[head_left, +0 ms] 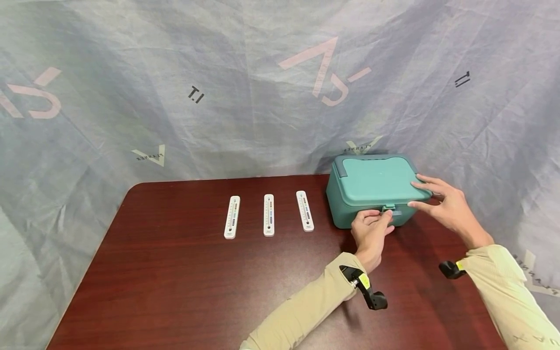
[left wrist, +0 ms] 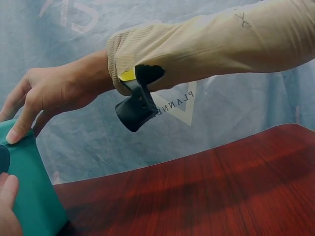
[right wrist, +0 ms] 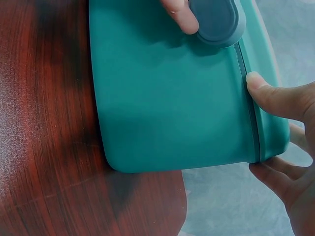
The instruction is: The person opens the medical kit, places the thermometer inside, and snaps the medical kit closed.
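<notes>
A teal lidded box (head_left: 372, 182) stands at the table's right back, its lid (head_left: 378, 177) down. On its front is a grey-blue latch (right wrist: 216, 22). My left hand (head_left: 371, 236) is at that latch, thumb and fingers bent around it; a fingertip touches the latch's edge in the right wrist view. My right hand (head_left: 450, 206) grips the lid's right front corner, thumb on the front edge and fingers spread along the side. In the left wrist view the right hand (left wrist: 54, 93) reaches down onto the box from above.
Three white thermometers, one on the left (head_left: 232, 217), one in the middle (head_left: 269, 215) and one on the right (head_left: 305, 211), lie apart in a row left of the box. The dark red wooden table (head_left: 197, 282) ends at a grey printed cloth (head_left: 218, 121) behind.
</notes>
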Tool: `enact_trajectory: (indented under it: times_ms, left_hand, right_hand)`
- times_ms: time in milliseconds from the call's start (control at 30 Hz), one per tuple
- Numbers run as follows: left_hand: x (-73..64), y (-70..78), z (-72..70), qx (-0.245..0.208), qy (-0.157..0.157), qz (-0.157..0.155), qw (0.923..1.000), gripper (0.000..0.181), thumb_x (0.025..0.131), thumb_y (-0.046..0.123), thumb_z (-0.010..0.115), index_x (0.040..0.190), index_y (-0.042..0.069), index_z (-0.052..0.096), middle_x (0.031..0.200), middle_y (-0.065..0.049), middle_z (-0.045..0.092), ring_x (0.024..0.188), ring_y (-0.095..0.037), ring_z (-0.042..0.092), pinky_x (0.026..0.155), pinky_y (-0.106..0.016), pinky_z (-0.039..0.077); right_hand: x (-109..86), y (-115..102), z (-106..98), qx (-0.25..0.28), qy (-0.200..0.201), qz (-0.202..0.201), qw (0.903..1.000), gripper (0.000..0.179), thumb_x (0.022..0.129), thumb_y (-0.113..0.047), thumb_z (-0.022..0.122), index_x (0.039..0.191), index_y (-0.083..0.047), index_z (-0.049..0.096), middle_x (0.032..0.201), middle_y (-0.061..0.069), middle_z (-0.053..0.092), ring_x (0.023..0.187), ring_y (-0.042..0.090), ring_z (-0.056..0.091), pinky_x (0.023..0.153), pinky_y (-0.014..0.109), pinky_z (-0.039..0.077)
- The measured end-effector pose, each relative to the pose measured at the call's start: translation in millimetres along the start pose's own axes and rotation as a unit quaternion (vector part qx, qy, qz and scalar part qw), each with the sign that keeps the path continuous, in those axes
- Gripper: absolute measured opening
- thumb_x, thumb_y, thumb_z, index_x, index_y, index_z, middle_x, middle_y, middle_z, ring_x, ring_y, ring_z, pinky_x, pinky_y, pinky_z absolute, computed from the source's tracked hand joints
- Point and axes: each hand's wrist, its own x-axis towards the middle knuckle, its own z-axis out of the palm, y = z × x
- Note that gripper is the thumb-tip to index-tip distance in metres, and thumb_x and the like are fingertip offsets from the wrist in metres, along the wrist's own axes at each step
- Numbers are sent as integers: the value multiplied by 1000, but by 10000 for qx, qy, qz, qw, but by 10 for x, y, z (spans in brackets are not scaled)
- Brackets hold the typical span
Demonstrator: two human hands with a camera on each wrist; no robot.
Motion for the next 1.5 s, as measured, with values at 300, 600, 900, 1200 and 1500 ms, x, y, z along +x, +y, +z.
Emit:
enact_trajectory:
  times_ms: [300, 600, 900, 1200, 1500]
  left_hand:
    - [26, -28, -49, -162, -279, 99, 9994, 25, 74, -1, 76, 93, -6, 61, 81, -14, 64, 75, -35, 68, 59, -40, 56]
    - [26, -21, -97, -276, -504, 243, 9981, 25, 73, -7, 75, 95, -8, 63, 85, -20, 65, 73, -28, 69, 58, -44, 55]
    - [7, -6, -136, 1, -539, 376, 9978, 25, 74, -11, 73, 97, -7, 65, 81, -22, 68, 71, -25, 69, 57, -39, 56]
    - [21, -22, -175, 371, -511, 404, 9972, 27, 70, -17, 71, 94, -4, 68, 85, -19, 63, 70, -27, 68, 52, -35, 55]
    - [15, 70, -226, 1425, -342, 897, 9851, 25, 71, -15, 70, 90, 1, 69, 83, -13, 68, 70, -22, 68, 56, -27, 55]
  right_hand:
    - [4, -1, 3, -7, 40, -11, 10000, 57, 72, -14, 82, 126, -15, 63, 138, 8, 49, 126, 16, 45, 80, -1, 31]
    - [6, 0, -5, 5, 84, -50, 10000, 56, 72, -12, 83, 125, -13, 64, 137, 10, 50, 124, 6, 45, 80, -1, 31]
    - [5, -2, -1, -44, 61, -33, 10000, 56, 72, -15, 83, 125, -15, 64, 138, 8, 50, 129, 14, 42, 81, 1, 28]
    - [-12, 11, -3, 5, 67, -12, 10000, 56, 73, -14, 82, 125, -14, 64, 139, 8, 50, 129, 3, 38, 82, 2, 29]
    - [-11, -16, -15, -3, -23, 23, 10000, 56, 75, -17, 81, 127, -14, 62, 138, 10, 49, 120, -12, 38, 78, 1, 33]
